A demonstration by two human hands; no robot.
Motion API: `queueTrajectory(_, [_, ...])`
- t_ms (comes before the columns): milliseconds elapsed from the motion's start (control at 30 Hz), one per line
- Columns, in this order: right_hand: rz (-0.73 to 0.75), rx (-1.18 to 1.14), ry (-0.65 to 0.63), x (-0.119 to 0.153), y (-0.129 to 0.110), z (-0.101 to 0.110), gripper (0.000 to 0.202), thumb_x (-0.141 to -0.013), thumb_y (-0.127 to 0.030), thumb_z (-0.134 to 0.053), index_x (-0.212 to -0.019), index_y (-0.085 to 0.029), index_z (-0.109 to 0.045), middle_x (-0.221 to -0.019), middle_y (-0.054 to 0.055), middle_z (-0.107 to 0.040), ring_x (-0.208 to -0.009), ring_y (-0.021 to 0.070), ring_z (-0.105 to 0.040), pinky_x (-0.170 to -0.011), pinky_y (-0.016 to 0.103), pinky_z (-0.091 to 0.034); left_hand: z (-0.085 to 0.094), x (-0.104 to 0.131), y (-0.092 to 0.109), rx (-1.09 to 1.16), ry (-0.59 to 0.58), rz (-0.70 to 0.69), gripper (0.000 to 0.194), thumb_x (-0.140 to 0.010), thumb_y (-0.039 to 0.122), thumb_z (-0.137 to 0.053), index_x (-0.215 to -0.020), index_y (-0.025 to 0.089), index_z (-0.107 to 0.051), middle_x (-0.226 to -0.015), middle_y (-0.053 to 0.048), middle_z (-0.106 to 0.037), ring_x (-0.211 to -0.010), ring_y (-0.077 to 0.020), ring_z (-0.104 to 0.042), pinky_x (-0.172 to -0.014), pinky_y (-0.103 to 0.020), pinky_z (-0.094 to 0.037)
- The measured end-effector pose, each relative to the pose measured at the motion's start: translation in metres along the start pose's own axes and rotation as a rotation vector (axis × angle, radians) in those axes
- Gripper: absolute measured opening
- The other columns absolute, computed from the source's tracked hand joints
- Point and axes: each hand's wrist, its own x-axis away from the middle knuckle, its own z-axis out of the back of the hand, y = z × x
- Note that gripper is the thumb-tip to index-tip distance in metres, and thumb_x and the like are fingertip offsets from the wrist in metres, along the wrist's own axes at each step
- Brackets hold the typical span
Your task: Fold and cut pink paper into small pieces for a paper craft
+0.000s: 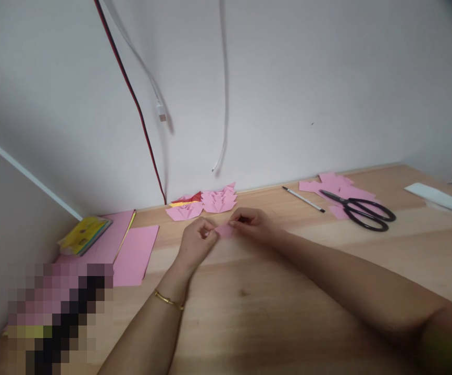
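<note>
Between my two hands is a small piece of pink paper [224, 231], just above or on the wooden table. My left hand [198, 240] pinches its left edge, and a gold bangle circles that wrist. Thumb and fingers of my right hand [251, 224] close on the paper's right side. Directly behind my hands, folded pink paper pieces [218, 201] lie in a row by the wall, with a red and yellow folded piece [187, 200] among those on the left.
Black-handled scissors [361, 209] rest partly on pink paper scraps [333, 182] at right. A pen [303, 199] lies nearby, and a white strip [439, 197] farther right. Pink sheets [136, 255] and a yellow packet [85, 234] are at left. Cables [225, 83] hang along the wall.
</note>
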Motion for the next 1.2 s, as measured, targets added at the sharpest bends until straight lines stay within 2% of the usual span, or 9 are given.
queueTrajectory(133, [-0.040,-0.056,-0.001,-0.004,0.002,0.007,0.023,-0.080,-0.038,-0.059,-0.075,-0.016,-0.062,-0.071,0.002,-0.058,-0.066,0.0123,-0.050,-0.059,0.025,-0.037,0.010,-0.004,-0.008,0.052,0.011,0.093,0.007,-0.067,0.022,-0.061,-0.063,0.017,-0.057,-0.067,0.001,-0.060,-0.062,-0.0120,-0.051,-0.058,-0.023,-0.038])
queueTrajectory(233, [-0.072,-0.125,0.024,-0.005,0.003,0.009,0.025,-0.080,-0.041,-0.059,-0.075,-0.016,-0.060,-0.071,0.001,-0.056,-0.063,0.0114,-0.047,-0.057,0.024,-0.035,0.015,-0.006,-0.013,0.088,0.101,0.134,0.006,-0.066,0.018,-0.060,-0.061,0.017,-0.057,-0.063,0.002,-0.057,-0.062,-0.0119,-0.050,-0.061,-0.023,-0.038])
queueTrajectory(367, [-0.124,-0.225,0.134,-0.005,0.005,0.009,0.025,-0.079,-0.041,-0.060,-0.076,-0.017,-0.057,-0.067,-0.002,-0.051,-0.060,0.0099,-0.045,-0.056,0.024,-0.033,0.013,-0.007,-0.014,0.359,0.218,0.165,0.008,-0.070,0.024,-0.062,-0.068,0.016,-0.060,-0.069,0.001,-0.059,-0.067,-0.0114,-0.052,-0.067,-0.024,-0.040])
queueTrajectory(467, [-0.168,-0.240,0.150,-0.002,0.004,0.006,0.027,-0.079,-0.044,-0.060,-0.076,-0.017,-0.058,-0.065,-0.003,-0.050,-0.058,0.0096,-0.042,-0.054,0.023,-0.031,0.001,-0.001,-0.009,0.576,0.046,0.158,0.020,-0.071,0.030,-0.067,-0.085,0.016,-0.063,-0.076,-0.001,-0.063,-0.069,-0.0118,-0.055,-0.070,-0.026,-0.042])
queueTrajectory(567, [-0.182,-0.251,0.118,0.001,0.001,0.001,0.029,-0.079,-0.046,-0.059,-0.079,-0.017,-0.057,-0.063,-0.003,-0.050,-0.056,0.0093,-0.041,-0.053,0.023,-0.031,-0.015,0.007,-0.003,0.566,-0.169,0.146,0.021,-0.072,0.032,-0.068,-0.079,0.014,-0.063,-0.066,-0.002,-0.062,-0.062,-0.0118,-0.054,-0.064,-0.025,-0.042])
queueTrajectory(700, [-0.179,-0.314,0.078,0.004,-0.005,-0.008,0.029,-0.076,-0.045,-0.064,-0.083,-0.017,-0.060,-0.066,-0.002,-0.053,-0.060,0.0101,-0.046,-0.056,0.023,-0.036,-0.027,0.013,-0.004,0.588,-0.092,0.227,0.025,-0.070,0.036,-0.070,-0.071,0.013,-0.061,-0.059,-0.003,-0.061,-0.055,-0.0111,-0.053,-0.058,-0.024,-0.041])
queueTrajectory(867, [-0.154,-0.426,-0.088,0.005,-0.004,-0.019,0.030,-0.071,-0.042,-0.069,-0.083,-0.015,-0.062,-0.072,0.002,-0.062,-0.069,0.0129,-0.056,-0.066,0.027,-0.042,-0.024,0.010,-0.007,0.593,-0.078,0.204,0.026,-0.070,0.037,-0.070,-0.074,0.012,-0.065,-0.061,-0.004,-0.062,-0.055,-0.0110,-0.053,-0.056,-0.024,-0.040])
queueTrajectory(1033, [-0.194,-0.260,0.032,0.004,0.000,-0.014,0.030,-0.077,-0.045,-0.062,-0.072,-0.016,-0.060,-0.063,-0.002,-0.053,-0.060,0.0103,-0.047,-0.058,0.024,-0.036,-0.021,0.008,-0.007,0.520,-0.098,0.207,0.026,-0.070,0.038,-0.070,-0.071,0.012,-0.064,-0.058,-0.002,-0.060,-0.054,-0.0101,-0.051,-0.055,-0.023,-0.039])
queueTrajectory(1200, [-0.210,-0.252,0.090,0.003,-0.004,-0.005,0.031,-0.079,-0.046,-0.059,-0.072,-0.017,-0.056,-0.063,-0.003,-0.050,-0.056,0.0091,-0.041,-0.053,0.023,-0.031,-0.022,0.007,-0.007,0.523,-0.065,0.273,0.029,-0.066,0.039,-0.072,-0.063,0.013,-0.059,-0.055,-0.002,-0.059,-0.053,-0.0107,-0.052,-0.055,-0.023,-0.039])
